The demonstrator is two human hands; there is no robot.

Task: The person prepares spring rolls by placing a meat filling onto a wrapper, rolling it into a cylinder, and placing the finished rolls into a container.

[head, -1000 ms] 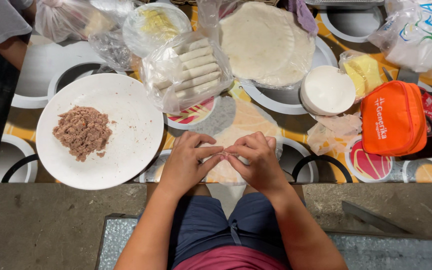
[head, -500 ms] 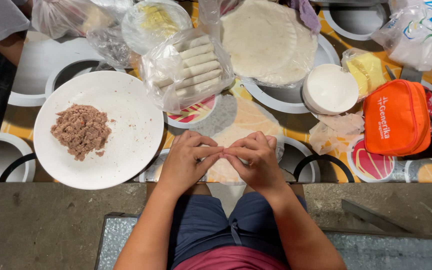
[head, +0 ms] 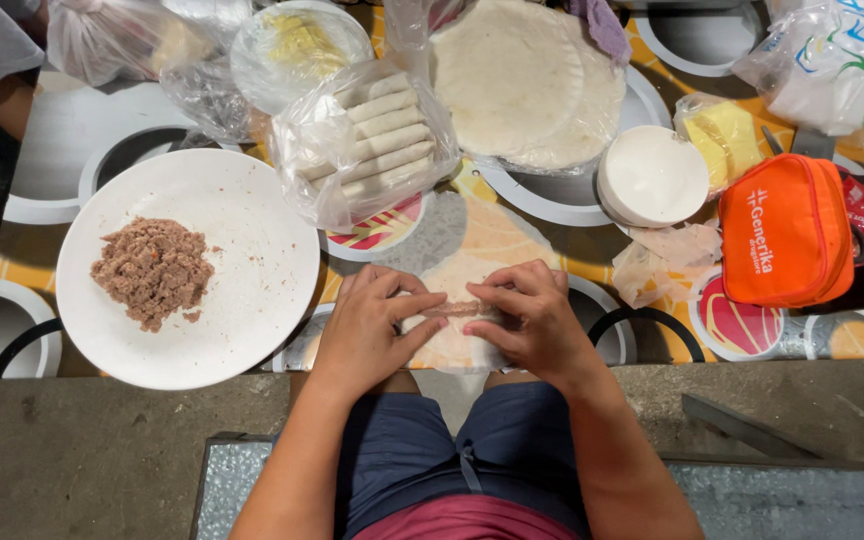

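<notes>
Both hands rest on a thin round wrapper (head: 472, 270) that lies flat on the patterned tablecloth (head: 552, 245) at the near edge of the table, with a narrow line of brown filling (head: 457, 309) across it. The left hand (head: 367, 330) presses its fingers down on the left part of the wrapper, and the right hand (head: 532, 320) does the same on the right; the fingers are curled and half closed, pinching the near flap of the wrapper up against the filling, fingertips nearly meeting in the middle. Compared with a second ago, the fingertips have parted a little, so the strip of filling now shows between them where before the knuckles hid it. The hands have otherwise kept their place. To the left sits a white plate (head: 242, 250) with a heap of minced meat (head: 152, 272), unmoved. Just beyond the wrapper, a clear bag of finished rolls (head: 377, 135) lies beside a stack of fresh wrappers (head: 517, 80) on the far side. To the right stand a small white lid (head: 652, 175) and an orange zip pouch (head: 784, 230), both well apart from the hands.
</notes>
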